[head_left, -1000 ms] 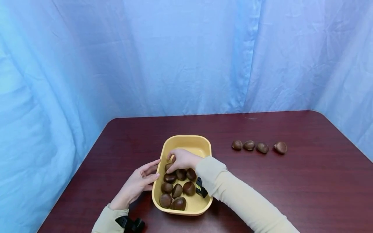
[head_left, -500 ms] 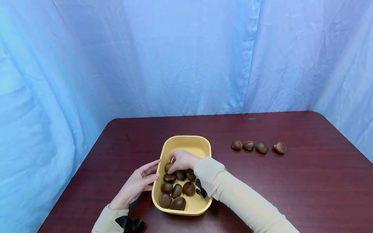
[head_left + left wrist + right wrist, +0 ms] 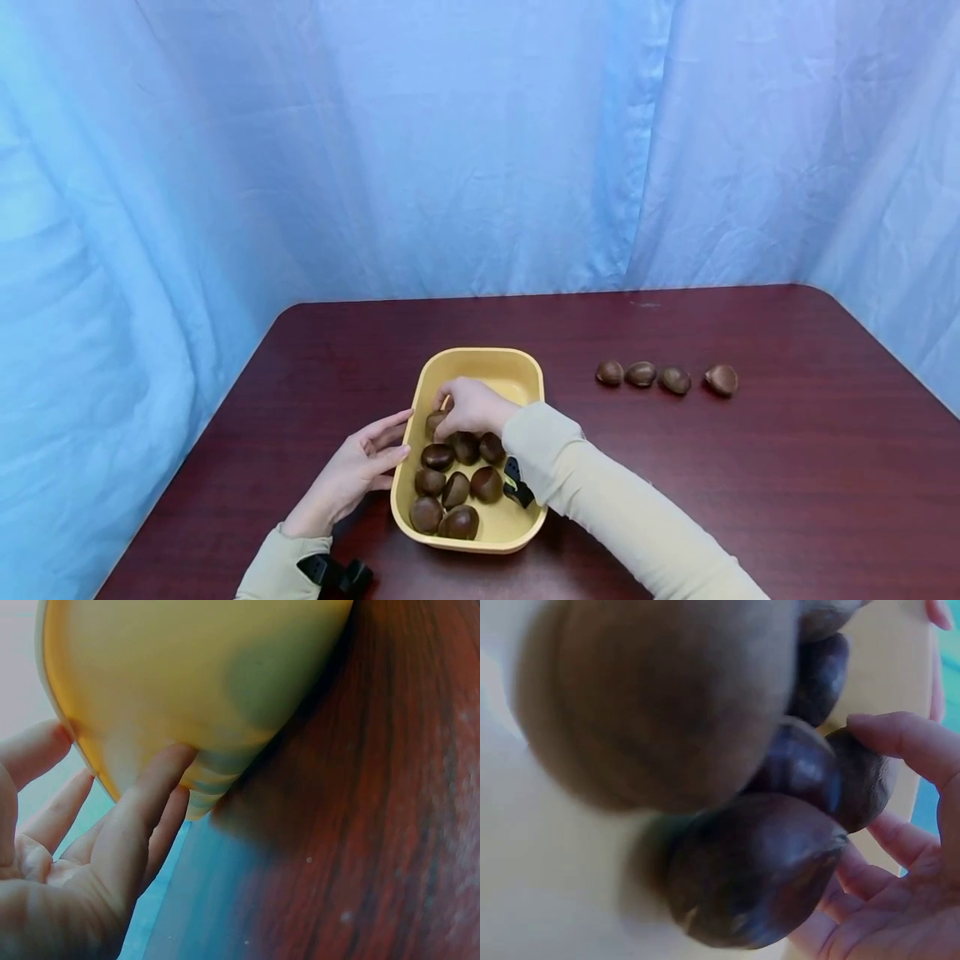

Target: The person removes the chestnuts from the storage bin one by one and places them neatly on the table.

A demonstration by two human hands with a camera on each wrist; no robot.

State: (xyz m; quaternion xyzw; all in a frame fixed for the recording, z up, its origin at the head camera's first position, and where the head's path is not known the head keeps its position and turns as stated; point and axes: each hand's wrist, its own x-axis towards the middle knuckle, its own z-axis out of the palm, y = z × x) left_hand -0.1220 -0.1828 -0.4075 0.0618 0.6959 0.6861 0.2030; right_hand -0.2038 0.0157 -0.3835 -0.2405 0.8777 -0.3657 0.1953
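Note:
A yellow rectangular box (image 3: 510,540) holds several brown chestnuts (image 3: 459,523) in the head view. Inside it, toward the left wall, my right hand (image 3: 474,406) pinches one chestnut (image 3: 866,780) between thumb and fingers; part of that nut is hidden by the hand in the head view. My left hand (image 3: 348,477) touches the box's left wall from outside, fingers fairly straight. In the left wrist view, the fingertips (image 3: 174,759) lie against the yellow outer wall. Other chestnuts (image 3: 761,870) fill much of the right wrist view.
Several chestnuts (image 3: 675,380) lie in a row on the dark red-brown table (image 3: 675,475), right of the box. Pale blue curtains (image 3: 465,150) hang behind the table and at its sides. Each wrist carries a black strap.
The right hand and the chestnut it pinches have shifted slightly toward the far end of the box. The left hand has stayed at the left wall.

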